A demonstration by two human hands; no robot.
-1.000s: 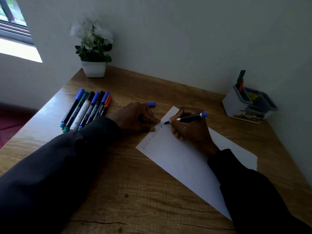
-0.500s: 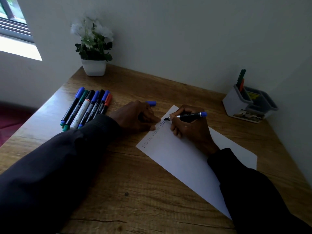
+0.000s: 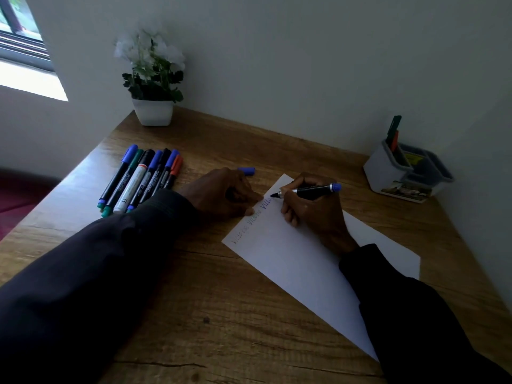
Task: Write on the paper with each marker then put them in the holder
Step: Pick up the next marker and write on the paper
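A white sheet of paper lies slanted on the wooden desk, with a line of handwriting along its upper left edge. My right hand grips a black marker with a blue end, its tip touching the paper after the last blue letters. My left hand rests fisted on the desk, fingertips pressing the paper's edge. A loose blue cap lies just behind that hand. Several capped markers lie side by side at the left. The white holder stands at the far right with two markers upright in it.
A white pot of white flowers sits at the desk's back left corner. Walls close off the back and right sides. A window is at the upper left. The desk's left edge drops to a dark red floor.
The marker tip has crept a little to the right along the paper's top edge, adding blue letters. My left hand and the other markers have stayed put.
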